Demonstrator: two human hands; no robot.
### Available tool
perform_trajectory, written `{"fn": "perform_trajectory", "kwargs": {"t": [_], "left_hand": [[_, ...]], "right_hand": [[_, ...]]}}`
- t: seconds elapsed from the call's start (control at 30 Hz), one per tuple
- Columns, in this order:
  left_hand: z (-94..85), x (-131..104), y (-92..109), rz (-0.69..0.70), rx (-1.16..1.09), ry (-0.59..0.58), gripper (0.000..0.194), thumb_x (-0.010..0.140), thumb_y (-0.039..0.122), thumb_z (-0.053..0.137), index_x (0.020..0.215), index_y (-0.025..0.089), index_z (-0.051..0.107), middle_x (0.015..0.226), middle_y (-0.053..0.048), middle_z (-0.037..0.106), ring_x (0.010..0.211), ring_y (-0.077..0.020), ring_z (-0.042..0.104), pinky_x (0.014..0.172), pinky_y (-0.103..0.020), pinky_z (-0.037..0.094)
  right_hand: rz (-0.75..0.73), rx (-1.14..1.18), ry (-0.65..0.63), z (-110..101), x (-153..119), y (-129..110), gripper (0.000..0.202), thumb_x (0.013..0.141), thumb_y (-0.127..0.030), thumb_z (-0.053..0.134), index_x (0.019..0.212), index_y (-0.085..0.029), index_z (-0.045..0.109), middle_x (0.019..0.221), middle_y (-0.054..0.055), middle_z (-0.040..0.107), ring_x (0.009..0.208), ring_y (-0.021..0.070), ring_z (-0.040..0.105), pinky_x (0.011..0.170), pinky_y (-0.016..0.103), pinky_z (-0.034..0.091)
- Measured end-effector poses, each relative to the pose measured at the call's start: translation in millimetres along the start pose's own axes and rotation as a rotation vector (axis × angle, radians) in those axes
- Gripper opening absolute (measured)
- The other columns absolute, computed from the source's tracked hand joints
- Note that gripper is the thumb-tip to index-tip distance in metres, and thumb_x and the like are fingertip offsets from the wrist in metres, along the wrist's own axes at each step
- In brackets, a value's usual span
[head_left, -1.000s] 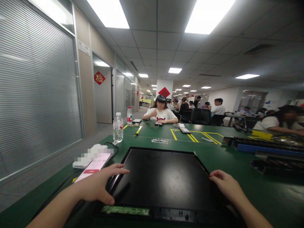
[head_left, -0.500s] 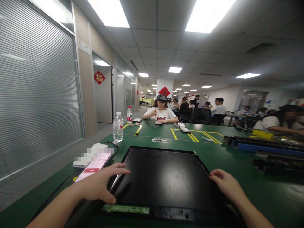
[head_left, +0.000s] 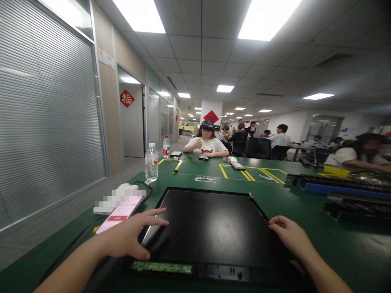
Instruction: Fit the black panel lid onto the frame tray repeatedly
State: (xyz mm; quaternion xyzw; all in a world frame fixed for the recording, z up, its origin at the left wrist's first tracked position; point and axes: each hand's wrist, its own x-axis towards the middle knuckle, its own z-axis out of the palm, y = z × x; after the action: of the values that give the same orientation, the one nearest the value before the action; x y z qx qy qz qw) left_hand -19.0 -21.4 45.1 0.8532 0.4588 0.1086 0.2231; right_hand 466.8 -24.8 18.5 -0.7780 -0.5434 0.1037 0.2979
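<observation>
A flat black screen panel (head_left: 210,228) lies on the green table in front of me, with a green circuit board (head_left: 161,267) along its near edge. Over the panel's left edge is my left hand (head_left: 134,236), its fingers and thumb spread apart and holding nothing. At the right edge, my right hand (head_left: 285,230) has its thumb and fingers pressed together on the panel's frame. A phone (head_left: 122,213) with a lit pink display lies just beyond my left wrist.
A water bottle (head_left: 152,162) and a smaller bottle (head_left: 166,147) stand at the back left. Scraps (head_left: 205,179) lie past the panel. Dark strips and a blue bar (head_left: 332,191) are at the right. A person (head_left: 207,142) sits opposite. A cable (head_left: 67,248) runs at the left.
Both hands and the panel hold almost the same positions. The view has shifted very slightly, and the person at the far right has moved a little.
</observation>
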Motion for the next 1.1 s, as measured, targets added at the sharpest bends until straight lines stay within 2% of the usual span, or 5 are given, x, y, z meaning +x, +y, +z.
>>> {"fn": "perform_trajectory", "kwargs": {"t": [0.4, 0.93, 1.0, 1.1], "left_hand": [[-0.5, -1, 4, 0.002, 0.025, 0.031, 0.07, 0.053, 0.03, 0.072, 0.12, 0.037, 0.052, 0.146, 0.002, 0.027, 0.126, -0.0294, 0.036, 0.101, -0.035, 0.032], [0.3, -4, -5, -0.055, -0.02, 0.016, 0.071, 0.055, 0.035, 0.071, 0.123, 0.034, 0.051, 0.146, 0.0, 0.027, 0.128, -0.031, 0.033, 0.102, -0.038, 0.03], [2.7, -2, -8, -0.1, -0.032, 0.043, 0.07, 0.055, 0.041, 0.07, 0.123, 0.031, 0.052, 0.145, -0.003, 0.031, 0.127, -0.0315, 0.035, 0.102, -0.039, 0.03], [7.3, 6, -9, -0.191, -0.025, 0.154, 0.062, 0.064, 0.051, 0.061, 0.119, 0.024, 0.056, 0.141, -0.01, 0.036, 0.125, -0.0301, 0.038, 0.101, -0.039, 0.032]], "right_hand": [[-0.012, -0.021, 0.018, 0, 0, 0, 0.015, 0.067, -0.028, 0.05, 0.069, -0.023, 0.064, 0.074, 0.0, 0.069, 0.073, 0.0184, 0.061, 0.062, 0.025, 0.04], [0.016, -0.028, -0.022, 0, -1, -3, 0.018, 0.067, -0.031, 0.049, 0.072, -0.023, 0.065, 0.078, 0.001, 0.069, 0.075, 0.0191, 0.061, 0.065, 0.027, 0.041], [0.014, -0.021, -0.017, -1, -1, -3, 0.017, 0.066, -0.03, 0.05, 0.071, -0.023, 0.065, 0.077, 0.001, 0.069, 0.075, 0.0189, 0.061, 0.064, 0.027, 0.041], [0.009, -0.015, -0.012, -1, 0, -2, 0.018, 0.066, -0.03, 0.049, 0.07, -0.023, 0.065, 0.077, 0.001, 0.07, 0.075, 0.019, 0.061, 0.064, 0.027, 0.041]]}}
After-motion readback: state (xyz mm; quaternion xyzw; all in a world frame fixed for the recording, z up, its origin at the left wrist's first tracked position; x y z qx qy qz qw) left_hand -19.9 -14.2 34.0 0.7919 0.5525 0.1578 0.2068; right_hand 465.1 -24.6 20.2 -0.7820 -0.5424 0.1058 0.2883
